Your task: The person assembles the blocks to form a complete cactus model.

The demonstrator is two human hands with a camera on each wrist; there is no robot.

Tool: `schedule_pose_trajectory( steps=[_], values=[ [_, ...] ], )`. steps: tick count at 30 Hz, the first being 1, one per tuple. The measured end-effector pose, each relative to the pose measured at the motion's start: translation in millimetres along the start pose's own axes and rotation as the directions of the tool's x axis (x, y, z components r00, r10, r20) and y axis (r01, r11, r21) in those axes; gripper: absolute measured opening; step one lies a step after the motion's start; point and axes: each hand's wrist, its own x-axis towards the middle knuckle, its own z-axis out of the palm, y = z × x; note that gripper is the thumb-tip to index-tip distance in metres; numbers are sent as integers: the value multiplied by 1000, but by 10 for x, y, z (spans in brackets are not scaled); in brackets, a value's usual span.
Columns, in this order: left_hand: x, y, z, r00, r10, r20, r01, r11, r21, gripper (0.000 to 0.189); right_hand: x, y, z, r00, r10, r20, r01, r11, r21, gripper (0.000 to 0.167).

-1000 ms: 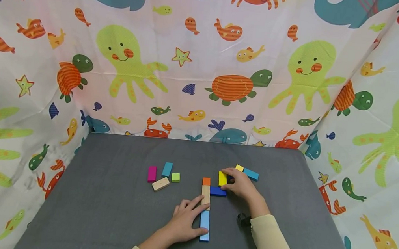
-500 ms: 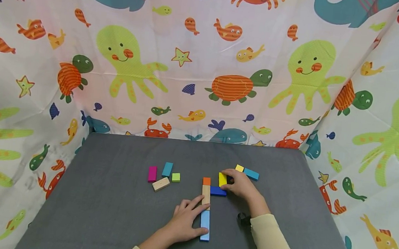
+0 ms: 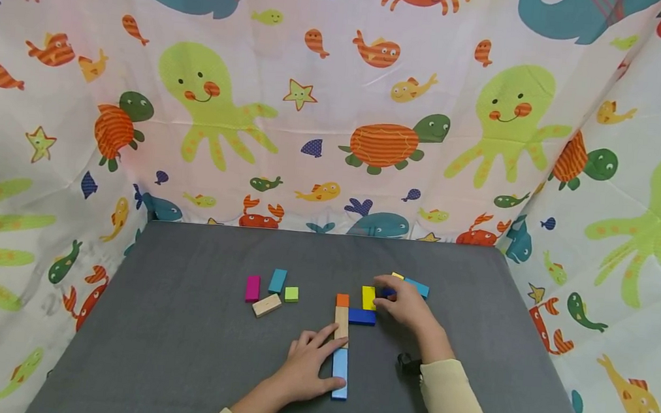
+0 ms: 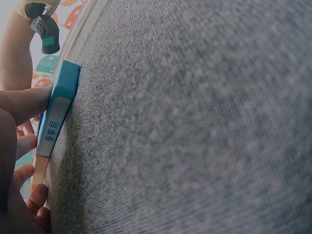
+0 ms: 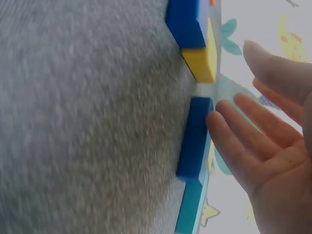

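Spread along a column of toy blocks is my left hand [image 3: 306, 369]: its thumb touches the light blue block [image 3: 341, 358] and its fingertips lie on the plain wooden block [image 3: 342, 318]. An orange cube [image 3: 342, 300] tops that column. A dark blue block [image 3: 361, 317] juts out to the right, with a yellow block [image 3: 368, 296] standing off its far end. My right hand [image 3: 410, 308] is just right of the yellow block, thumb and fingers apart, holding nothing. Beside its fingertips lies another dark blue block [image 5: 196, 139], mostly hidden by the hand in the head view.
Behind the right hand lie a teal block [image 3: 418, 289] and a partly covered yellow block [image 3: 398, 276]. To the left sit a magenta block [image 3: 252, 289], a second teal block [image 3: 277, 281], a green cube [image 3: 291, 294] and a tilted wooden block [image 3: 267, 305]. A sea-animal curtain [image 3: 329, 82] surrounds the grey table [image 3: 188, 351].
My right hand has let go of the yellow block and shifted slightly right, leaving it by the dark blue one. The left hand stays in place.
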Motion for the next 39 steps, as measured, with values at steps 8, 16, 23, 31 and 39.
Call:
schedule_pose_trajectory(
  steps=[8, 16, 23, 31, 39],
  values=[
    [3, 7, 5, 1000, -1, -1, 1, 1000, 2, 76, -89, 109, -115, 993, -29, -118, 29, 1000, -4, 48],
    [13, 12, 1, 1000, 8, -4, -8, 1000, 20, 77, -144, 257, -91, 991, -12, -136, 0, 996, -85, 47],
    [10, -13, 17, 1000, 17, -13, -17, 1000, 9, 76, -95, 300, -58, 992, 14, -129, -38, 983, -179, 45],
    [20, -32, 38, 1000, 23, -16, -23, 1000, 2, 77, -41, 277, -14, 990, 86, -114, -109, 971, -212, 47],
    [9, -2, 10, 1000, -9, 1, 9, 1000, 4, 77, -92, 290, -70, 997, 56, -56, -61, 993, -96, 62]
  ],
)
